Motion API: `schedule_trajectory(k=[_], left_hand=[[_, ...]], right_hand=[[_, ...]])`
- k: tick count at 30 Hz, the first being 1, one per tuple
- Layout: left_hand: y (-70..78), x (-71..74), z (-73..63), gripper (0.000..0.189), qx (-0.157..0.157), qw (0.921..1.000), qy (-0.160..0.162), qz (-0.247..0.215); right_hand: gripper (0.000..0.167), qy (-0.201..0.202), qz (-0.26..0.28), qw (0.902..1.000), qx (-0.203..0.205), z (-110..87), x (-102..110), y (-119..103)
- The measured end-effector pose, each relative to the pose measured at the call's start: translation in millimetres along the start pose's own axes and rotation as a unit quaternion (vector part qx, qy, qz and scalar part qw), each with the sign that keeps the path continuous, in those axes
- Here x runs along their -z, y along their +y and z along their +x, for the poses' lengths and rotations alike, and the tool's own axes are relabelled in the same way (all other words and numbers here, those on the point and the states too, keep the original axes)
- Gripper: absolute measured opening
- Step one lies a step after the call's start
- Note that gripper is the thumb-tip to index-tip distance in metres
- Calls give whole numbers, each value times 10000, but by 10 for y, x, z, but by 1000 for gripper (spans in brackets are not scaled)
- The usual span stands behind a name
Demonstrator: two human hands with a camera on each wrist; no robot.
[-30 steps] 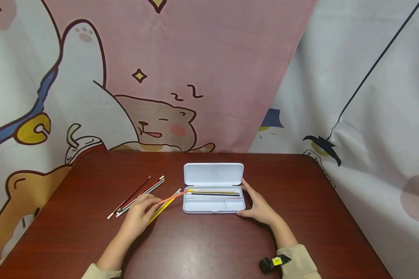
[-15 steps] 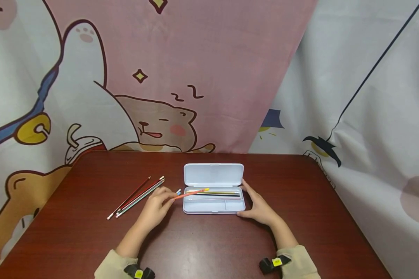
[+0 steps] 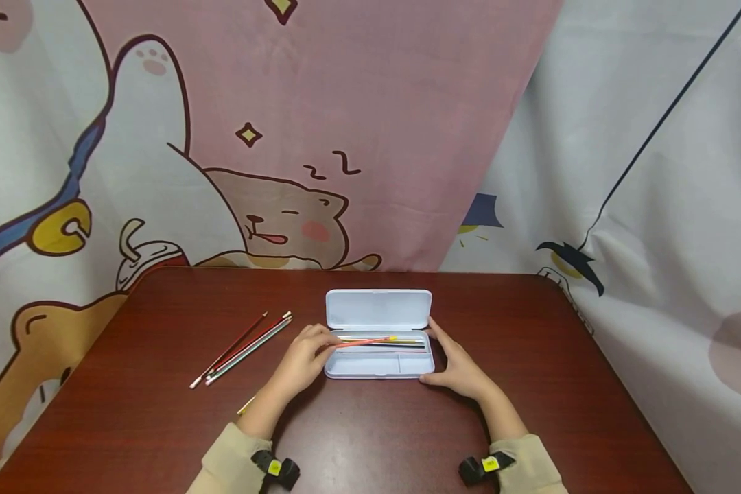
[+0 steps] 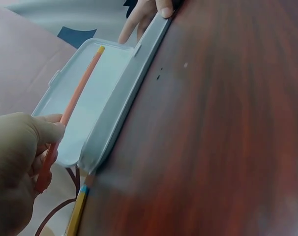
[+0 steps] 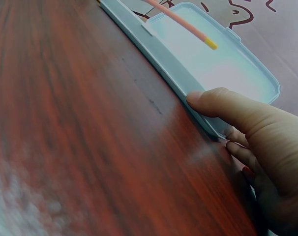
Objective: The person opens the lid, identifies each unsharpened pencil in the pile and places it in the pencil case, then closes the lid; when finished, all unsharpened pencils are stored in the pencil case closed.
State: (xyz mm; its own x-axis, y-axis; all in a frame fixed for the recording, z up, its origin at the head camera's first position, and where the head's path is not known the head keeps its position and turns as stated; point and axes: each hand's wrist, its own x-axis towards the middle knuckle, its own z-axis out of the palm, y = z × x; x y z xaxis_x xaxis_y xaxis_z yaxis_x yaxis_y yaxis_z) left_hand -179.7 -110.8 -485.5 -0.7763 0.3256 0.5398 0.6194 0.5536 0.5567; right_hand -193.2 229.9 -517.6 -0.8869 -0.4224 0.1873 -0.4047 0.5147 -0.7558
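Note:
In the head view a white pencil case point(image 3: 361, 368) lies with its lid point(image 3: 379, 309) raised on the table. Several pencils rest in its rear compartment. My left hand point(image 3: 302, 358) pinches an orange pencil point(image 3: 366, 342) with a yellow end, held over that compartment. The left wrist view shows the same orange pencil point(image 4: 80, 88) slanting up from thumb and fingers, above the case. At the case's right end my right hand point(image 3: 460, 369) grips it, thumb point(image 5: 208, 101) on the front edge and fingers around the end.
Left of the case lie several loose pencils, red point(image 3: 229, 350) and silvery green point(image 3: 253, 348). A yellow pencil point(image 4: 77, 211) lies by the case's left end, mostly hidden by the left hand in the head view. A printed curtain point(image 3: 407, 137) hangs behind the table point(image 3: 370, 425).
My left hand has moved right, carrying the orange pencil from beside the case to over its rear compartment. The right hand stays on the case's right end.

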Motion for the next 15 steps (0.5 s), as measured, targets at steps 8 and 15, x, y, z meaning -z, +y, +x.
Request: schedule_trajectory(k=[8, 15], left_hand=[[17, -159, 139, 17, -188, 9992, -309, -177], [42, -261, 225, 14, -8, 9977, -623, -265]], right_hand=[[115, 91, -28, 9999, 117, -9, 9, -36], [115, 58, 3, 10000, 61, -7, 9, -45]])
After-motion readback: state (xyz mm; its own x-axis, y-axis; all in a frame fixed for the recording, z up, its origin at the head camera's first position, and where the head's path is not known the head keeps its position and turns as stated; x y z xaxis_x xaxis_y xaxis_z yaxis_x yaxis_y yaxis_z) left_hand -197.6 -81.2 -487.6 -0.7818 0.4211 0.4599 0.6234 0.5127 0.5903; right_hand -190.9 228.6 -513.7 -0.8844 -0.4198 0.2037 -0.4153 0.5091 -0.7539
